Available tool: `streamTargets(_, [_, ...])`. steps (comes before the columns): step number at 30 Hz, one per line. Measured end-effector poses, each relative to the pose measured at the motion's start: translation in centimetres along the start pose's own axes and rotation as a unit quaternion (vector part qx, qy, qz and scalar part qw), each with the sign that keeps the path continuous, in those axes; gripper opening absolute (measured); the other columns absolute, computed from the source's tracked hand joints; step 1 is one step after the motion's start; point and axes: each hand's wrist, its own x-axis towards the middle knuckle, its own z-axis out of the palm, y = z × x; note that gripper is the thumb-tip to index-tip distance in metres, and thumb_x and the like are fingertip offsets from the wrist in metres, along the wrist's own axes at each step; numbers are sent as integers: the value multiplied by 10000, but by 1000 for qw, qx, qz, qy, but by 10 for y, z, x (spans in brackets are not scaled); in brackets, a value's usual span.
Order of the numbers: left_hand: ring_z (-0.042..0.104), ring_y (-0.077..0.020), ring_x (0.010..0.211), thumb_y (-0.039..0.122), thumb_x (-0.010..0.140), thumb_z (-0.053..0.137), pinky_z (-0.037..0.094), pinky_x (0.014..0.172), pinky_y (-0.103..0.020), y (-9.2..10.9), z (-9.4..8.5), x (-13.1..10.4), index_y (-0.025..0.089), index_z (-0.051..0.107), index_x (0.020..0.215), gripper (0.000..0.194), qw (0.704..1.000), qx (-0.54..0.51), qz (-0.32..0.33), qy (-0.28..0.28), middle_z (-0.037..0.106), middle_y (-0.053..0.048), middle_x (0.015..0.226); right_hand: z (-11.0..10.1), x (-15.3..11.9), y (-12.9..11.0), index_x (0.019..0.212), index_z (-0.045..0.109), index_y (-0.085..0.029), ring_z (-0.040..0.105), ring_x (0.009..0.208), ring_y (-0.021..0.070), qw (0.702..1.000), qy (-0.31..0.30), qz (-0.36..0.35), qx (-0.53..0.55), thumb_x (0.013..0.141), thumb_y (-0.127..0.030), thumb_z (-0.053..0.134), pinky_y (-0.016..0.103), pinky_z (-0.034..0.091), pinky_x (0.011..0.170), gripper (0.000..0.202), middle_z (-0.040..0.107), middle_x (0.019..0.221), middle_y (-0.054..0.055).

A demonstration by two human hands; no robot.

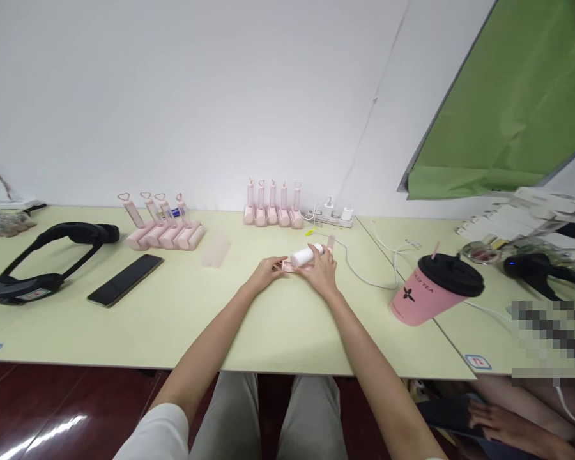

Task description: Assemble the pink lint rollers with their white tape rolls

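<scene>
My right hand (322, 271) is closed around a white cylinder (301, 257), which lies tilted over a pale pink casing (293, 267). The fingertips of my left hand (267, 272) pinch the left end of that casing. A clear pinkish tube (331, 242) sticks up just beyond my right fingers; how it joins the casing is hidden. To the left of my hands, a flat translucent pink sheet (216, 253) lies on the table. Behind them stands a row of several pink devices (273, 216) with upright clear tubes.
More pink devices (165, 235) with heart-shaped loops stand left, near a phone (126, 280) and black headset (52, 259). A pink cup (421, 297) is at right. A white cable (364, 276) runs from the power strip (333, 220). Another person's hand (503, 421) shows below the table.
</scene>
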Motion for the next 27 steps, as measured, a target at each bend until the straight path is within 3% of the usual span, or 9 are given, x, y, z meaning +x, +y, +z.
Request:
streamTargets(4, [583, -140, 708, 359, 686, 629, 465, 703, -265, 7, 2, -1, 148, 599, 1043, 416, 1000, 20, -6, 6, 653, -38, 852, -10, -7, -12, 1271, 369, -255, 342, 1100, 297, 998, 13, -34, -58, 720, -559, 513, 436, 227, 873, 645, 357, 1251, 139])
streamTargets(7, [583, -131, 701, 369, 656, 657, 463, 710, -257, 12, 1, -2, 157, 535, 1138, 540, 999, 4, -27, 20, 653, -36, 848, -11, -11, -15, 1257, 392, -242, 374, 1048, 282, 997, 11, -32, -65, 776, -491, 483, 422, 224, 849, 549, 413, 1188, 144])
streamTargets(11, [561, -90, 651, 324, 694, 625, 456, 697, -223, 19, -1, -5, 227, 397, 1272, 629, 999, -19, -16, 20, 649, 2, 817, -8, -8, -9, 1190, 461, -257, 401, 1011, 263, 998, 12, -30, -50, 776, -453, 503, 415, 201, 856, 461, 462, 1085, 113])
streamTargets(16, [498, -44, 494, 276, 759, 531, 468, 616, -204, 21, -5, -6, 269, 399, 1272, 530, 999, -37, -21, 4, 630, 29, 758, -5, -4, -3, 1253, 383, -224, 418, 998, 255, 999, 24, -4, -35, 762, -495, 491, 404, 209, 864, 570, 483, 1020, 101])
streamTargets(19, [506, -46, 475, 273, 754, 529, 471, 553, -194, 20, -6, -6, 248, 426, 1251, 508, 998, -60, -35, -12, 620, 22, 738, -2, -3, 1, 1189, 446, -227, 425, 997, 255, 1000, 10, 6, -21, 748, -517, 492, 408, 230, 861, 530, 481, 999, 86])
streamTargets(23, [538, -59, 478, 268, 726, 563, 478, 529, -193, 19, -9, -6, 220, 483, 1179, 463, 996, -85, -36, -21, 610, 17, 715, 4, -3, 7, 1114, 508, -250, 432, 992, 256, 999, -12, 14, 30, 712, -519, 533, 409, 293, 847, 484, 471, 978, 71])
streamTargets(27, [556, -62, 481, 290, 729, 568, 500, 556, -215, 15, -14, -3, 191, 485, 1172, 461, 991, -116, -61, -5, 606, 7, 726, 7, 0, 12, 1195, 437, -241, 447, 1021, 240, 979, -64, 16, 194, 686, -490, 572, 382, 375, 833, 583, 483, 1090, 85])
